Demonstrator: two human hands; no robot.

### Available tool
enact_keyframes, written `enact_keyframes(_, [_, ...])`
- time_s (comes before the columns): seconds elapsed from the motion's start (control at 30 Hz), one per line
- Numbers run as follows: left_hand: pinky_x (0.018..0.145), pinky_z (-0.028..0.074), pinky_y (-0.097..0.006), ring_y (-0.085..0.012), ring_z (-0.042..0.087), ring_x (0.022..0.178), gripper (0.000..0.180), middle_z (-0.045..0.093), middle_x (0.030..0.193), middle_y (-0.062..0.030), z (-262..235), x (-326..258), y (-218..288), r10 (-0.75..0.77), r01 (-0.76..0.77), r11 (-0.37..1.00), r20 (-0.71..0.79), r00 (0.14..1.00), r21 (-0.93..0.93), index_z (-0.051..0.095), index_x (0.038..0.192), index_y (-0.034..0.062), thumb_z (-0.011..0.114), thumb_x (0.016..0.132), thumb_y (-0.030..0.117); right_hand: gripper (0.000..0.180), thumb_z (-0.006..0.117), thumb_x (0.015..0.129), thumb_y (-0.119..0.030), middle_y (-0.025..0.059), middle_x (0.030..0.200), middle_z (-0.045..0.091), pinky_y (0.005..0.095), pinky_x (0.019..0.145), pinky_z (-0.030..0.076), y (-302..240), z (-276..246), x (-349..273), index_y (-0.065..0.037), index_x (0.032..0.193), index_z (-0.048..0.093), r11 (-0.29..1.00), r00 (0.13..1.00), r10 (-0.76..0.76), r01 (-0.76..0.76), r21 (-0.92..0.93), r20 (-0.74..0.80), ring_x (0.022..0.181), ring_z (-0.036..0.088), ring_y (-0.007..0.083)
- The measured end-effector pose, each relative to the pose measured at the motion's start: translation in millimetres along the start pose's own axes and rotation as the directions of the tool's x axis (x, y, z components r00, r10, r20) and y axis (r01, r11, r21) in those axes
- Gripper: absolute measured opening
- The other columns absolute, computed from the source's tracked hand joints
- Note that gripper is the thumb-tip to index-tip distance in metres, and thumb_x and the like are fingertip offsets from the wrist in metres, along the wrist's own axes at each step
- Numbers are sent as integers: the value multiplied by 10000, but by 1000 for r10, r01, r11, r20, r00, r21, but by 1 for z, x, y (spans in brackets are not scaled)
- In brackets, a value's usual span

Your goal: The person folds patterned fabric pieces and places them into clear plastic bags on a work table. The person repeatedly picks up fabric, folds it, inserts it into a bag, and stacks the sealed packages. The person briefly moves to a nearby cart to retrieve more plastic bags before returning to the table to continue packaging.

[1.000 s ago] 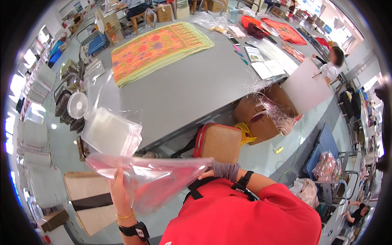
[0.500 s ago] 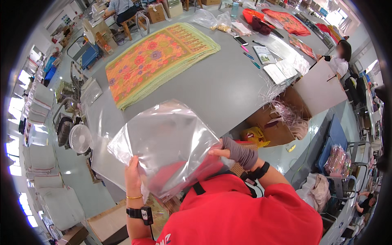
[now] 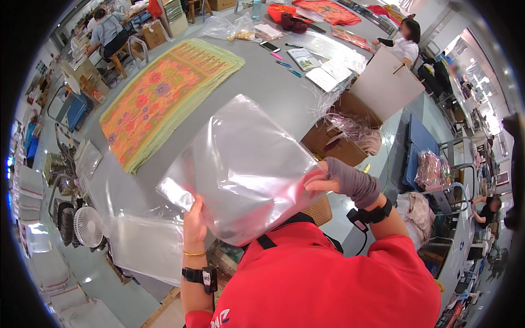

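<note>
A stack of clear plastic bags (image 3: 246,158) is held up, tilted, between my two hands above the near table edge. My left hand (image 3: 195,217) pinches its lower left edge, thumb on top. On the right edge, my right hand (image 3: 330,177), in a grey fingerless sleeve, grips with fingers partly hidden by the glossy film. Beyond the bags lies a pile of orange and green floral printed cloths (image 3: 164,93). More clear plastic bags (image 3: 147,246) lie flat at the table's left near corner.
Phone (image 3: 269,47), pens (image 3: 288,68), a booklet (image 3: 303,59) and an open notebook (image 3: 331,75) lie at the far right. Beside the table stands a cardboard box (image 3: 336,143) with plastic scraps. A white fan (image 3: 88,227) is on the left. A co-worker (image 3: 404,44) sits far right.
The held bags have risen and tilted more upright, both hands still on them. My view has turned, and the flat bags at the left corner now show more fully.
</note>
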State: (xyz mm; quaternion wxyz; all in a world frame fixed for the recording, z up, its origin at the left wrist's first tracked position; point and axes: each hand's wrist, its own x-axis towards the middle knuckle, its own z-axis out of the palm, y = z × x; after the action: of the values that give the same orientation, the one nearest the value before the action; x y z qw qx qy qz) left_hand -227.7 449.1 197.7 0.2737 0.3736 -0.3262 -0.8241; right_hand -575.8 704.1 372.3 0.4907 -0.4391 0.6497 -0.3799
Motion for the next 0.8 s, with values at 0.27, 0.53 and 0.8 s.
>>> enact_keyframes(0.27, [979, 550, -300, -138, 674, 1130, 297, 720, 1248, -26, 50, 44, -26, -48, 54, 997, 114, 992, -52, 688, 1325, 30, 661, 1103, 226, 294, 763, 982, -203, 68, 868, 777, 277, 763, 549, -5, -46, -4, 42, 1144, 759, 908, 965, 146, -218, -358, -218, 845, 652, 54])
enact_keyframes(0.53, [758, 571, -267, -104, 676, 919, 419, 686, 1034, -5, 153, 147, 39, 85, -107, 991, 248, 965, 75, 638, 1371, 11, 572, 1140, 354, 140, 790, 931, -144, -13, 696, 657, 266, 551, 425, -4, -174, 72, -6, 906, 802, 970, 901, -82, -27, -243, -426, 595, 559, 74])
enact_keyframes(0.8, [747, 600, -312, -144, 691, 867, 398, 710, 1050, -79, 139, 318, -24, 131, -119, 887, 4, 991, 446, 590, 1407, 14, 492, 1157, 307, 247, 749, 970, -233, 20, 697, 684, 293, 505, 438, 39, -476, 252, -21, 841, 756, 931, 941, 58, -172, -323, -333, 560, 595, 118])
